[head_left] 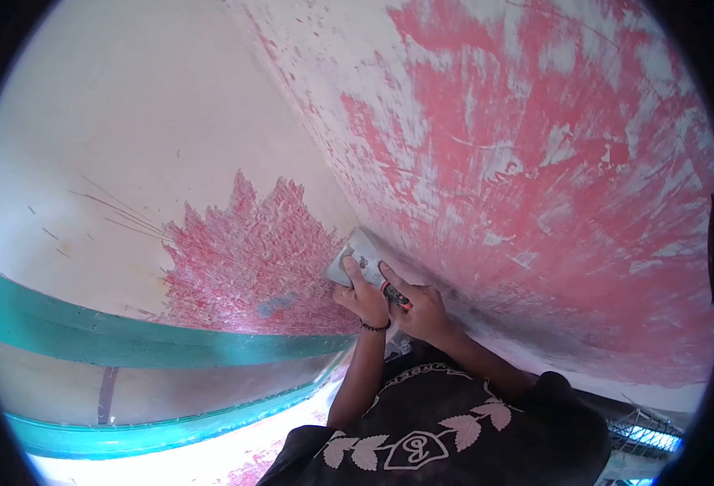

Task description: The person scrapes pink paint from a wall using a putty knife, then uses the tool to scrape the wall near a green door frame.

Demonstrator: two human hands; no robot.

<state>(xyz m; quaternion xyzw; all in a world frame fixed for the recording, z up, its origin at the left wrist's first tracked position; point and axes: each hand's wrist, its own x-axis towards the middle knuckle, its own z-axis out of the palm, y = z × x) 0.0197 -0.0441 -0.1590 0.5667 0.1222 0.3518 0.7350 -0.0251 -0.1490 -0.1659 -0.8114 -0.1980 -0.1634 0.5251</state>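
Note:
A wide metal scraper (364, 248) with a black and red handle is between my hands, its blade up against the corner where two walls meet. My left hand (365, 300), with a dark beaded bracelet at the wrist, grips the lower part of the blade, thumb flat on its face. Around the handle my right hand (425, 313) is closed, its index finger stretched towards the blade. Left of the blade, the pale wall (130, 105) bears a rough pink scraped patch (247, 247). To the right, the other wall (527, 154) has streaky pink and white paint.
A teal band (138, 332) runs along the left wall below the rough patch, with a second teal edge (162, 433) lower down. A wire-like rack (647, 436) shows at the lower right. My dark printed shirt (446, 405) fills the bottom middle.

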